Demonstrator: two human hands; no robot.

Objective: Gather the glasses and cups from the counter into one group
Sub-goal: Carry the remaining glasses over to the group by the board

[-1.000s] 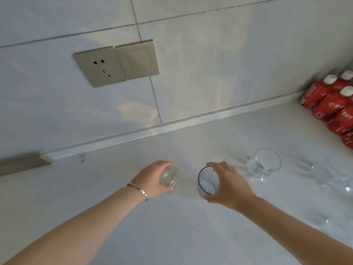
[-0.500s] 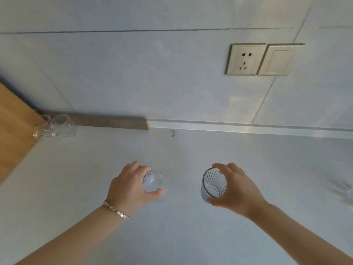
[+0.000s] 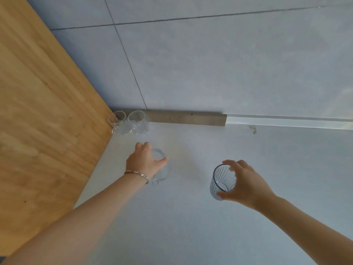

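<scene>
My left hand (image 3: 144, 161), with a bracelet on the wrist, grips a clear glass cup (image 3: 161, 172) from above, low over the pale counter (image 3: 191, 226). A ribbed bluish glass (image 3: 221, 181) is held by its rim and side in my right hand (image 3: 243, 183), to the right of the left one. Two clear glass cups (image 3: 117, 123) (image 3: 138, 122) stand side by side in the far left corner, against the wall and the wooden panel. My left hand is a short way in front of them.
A tall wooden panel (image 3: 42, 111) bounds the counter on the left. The tiled wall (image 3: 210, 64) rises behind, with a brown trim strip (image 3: 185, 119) and a white strip (image 3: 286, 121) along its base.
The view has swung left: the socket and the red bottles are out of frame, the wooden panel and corner cups now near. Both hands have carried their glasses toward that corner.
</scene>
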